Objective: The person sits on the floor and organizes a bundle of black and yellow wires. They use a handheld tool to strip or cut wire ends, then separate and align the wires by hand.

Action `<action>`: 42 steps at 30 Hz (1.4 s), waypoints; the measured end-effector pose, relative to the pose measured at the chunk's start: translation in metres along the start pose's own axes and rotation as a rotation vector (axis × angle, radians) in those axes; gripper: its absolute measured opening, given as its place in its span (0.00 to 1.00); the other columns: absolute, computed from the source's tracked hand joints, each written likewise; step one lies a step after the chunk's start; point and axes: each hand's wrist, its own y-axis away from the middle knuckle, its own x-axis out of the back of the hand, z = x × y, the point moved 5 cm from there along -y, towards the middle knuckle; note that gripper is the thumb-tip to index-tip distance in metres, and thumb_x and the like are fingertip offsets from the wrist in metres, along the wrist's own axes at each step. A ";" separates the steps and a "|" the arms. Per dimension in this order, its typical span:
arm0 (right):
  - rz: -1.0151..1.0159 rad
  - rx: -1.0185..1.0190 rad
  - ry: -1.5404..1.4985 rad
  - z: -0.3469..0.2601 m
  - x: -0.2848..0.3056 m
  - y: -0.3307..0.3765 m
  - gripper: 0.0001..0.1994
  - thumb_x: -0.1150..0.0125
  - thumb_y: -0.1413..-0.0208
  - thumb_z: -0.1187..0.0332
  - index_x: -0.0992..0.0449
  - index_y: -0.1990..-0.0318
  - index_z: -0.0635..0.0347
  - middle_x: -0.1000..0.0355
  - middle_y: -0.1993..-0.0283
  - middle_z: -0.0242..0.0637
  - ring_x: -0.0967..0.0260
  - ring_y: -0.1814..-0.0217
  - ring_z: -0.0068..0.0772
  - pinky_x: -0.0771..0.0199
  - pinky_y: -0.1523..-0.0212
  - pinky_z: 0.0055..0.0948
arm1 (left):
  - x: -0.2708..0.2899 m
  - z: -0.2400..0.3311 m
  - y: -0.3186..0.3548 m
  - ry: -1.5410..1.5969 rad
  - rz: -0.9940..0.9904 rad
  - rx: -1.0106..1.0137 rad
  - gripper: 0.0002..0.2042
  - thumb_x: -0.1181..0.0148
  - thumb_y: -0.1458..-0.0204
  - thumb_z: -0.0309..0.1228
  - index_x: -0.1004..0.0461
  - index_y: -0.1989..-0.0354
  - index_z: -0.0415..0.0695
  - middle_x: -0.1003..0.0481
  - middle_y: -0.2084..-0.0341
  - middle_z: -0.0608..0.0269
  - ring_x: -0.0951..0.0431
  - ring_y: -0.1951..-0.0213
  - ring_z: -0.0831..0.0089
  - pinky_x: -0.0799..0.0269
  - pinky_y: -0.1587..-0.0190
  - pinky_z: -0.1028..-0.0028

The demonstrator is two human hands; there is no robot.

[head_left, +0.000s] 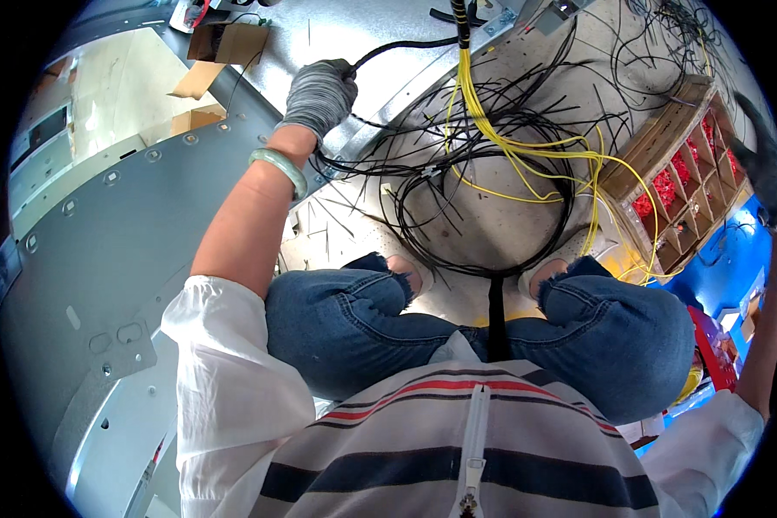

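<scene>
Floor [488, 231] strewn with loose black wires [436, 160]. Black cable [406, 44] gripped in left hand [319, 97] over metal panel [319, 30], near its right edge; right hand [764, 168] at view's rim, grip not discernible. If tugged, cable might be scraped by that edge or snagged among yellow cables [471, 95].

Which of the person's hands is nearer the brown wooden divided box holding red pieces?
Right. The right hand is just right of the wooden box; the left hand is far to its left, gripping a black cable.
</scene>
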 end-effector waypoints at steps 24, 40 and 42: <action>-0.684 -0.515 -1.421 -0.407 -0.160 -0.105 0.16 0.49 0.50 0.62 0.32 0.60 0.67 0.29 0.66 0.42 0.31 0.62 0.30 0.31 0.62 0.26 | -0.001 0.001 0.017 0.522 -0.512 0.241 0.20 0.46 0.53 0.48 0.26 0.64 0.42 0.32 0.84 0.67 0.36 0.84 0.79 0.36 0.79 0.79; -0.267 -0.317 -0.713 -0.360 -0.146 -0.114 0.32 0.54 0.52 0.43 0.35 0.57 0.70 0.29 0.71 0.49 0.29 0.64 0.39 0.30 0.61 0.35 | -0.046 0.011 0.013 0.809 -0.560 0.074 0.10 0.47 0.51 0.32 0.28 0.63 0.42 0.28 0.72 0.68 0.33 0.78 0.87 0.35 0.77 0.89; -0.127 0.134 -1.009 -0.368 -0.109 -0.115 0.22 0.45 0.53 0.53 0.33 0.59 0.62 0.29 0.74 0.44 0.29 0.69 0.37 0.29 0.66 0.31 | -0.066 -0.003 0.011 1.304 -0.625 0.234 0.10 0.46 0.51 0.33 0.28 0.65 0.41 0.28 0.69 0.65 0.30 0.71 0.86 0.32 0.71 0.88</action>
